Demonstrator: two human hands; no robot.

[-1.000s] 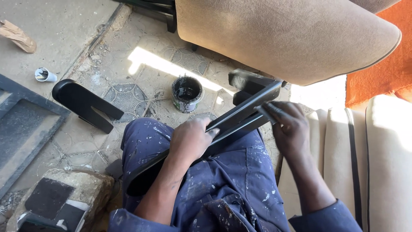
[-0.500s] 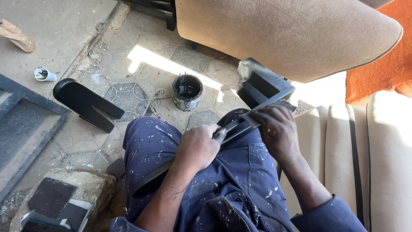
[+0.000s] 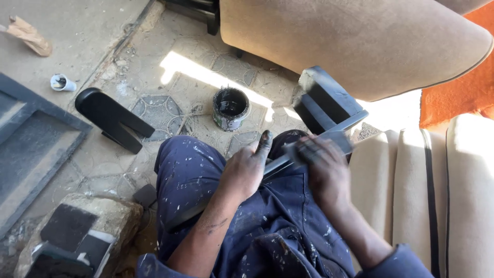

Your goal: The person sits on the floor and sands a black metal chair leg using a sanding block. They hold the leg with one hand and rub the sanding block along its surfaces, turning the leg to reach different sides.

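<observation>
head: my left hand grips the black part low on its bar, thumb up, across my lap | my right hand is closed on the bar just beside it, blurred | paint can on the paving near my knee | black piece well apart at left | tan cushion above

A paint tin stands at frame centre-top on the paved floor, a V-shaped piece to its left, a small cup at far left, cushions along the right edge, a stone block at lower left.
</observation>
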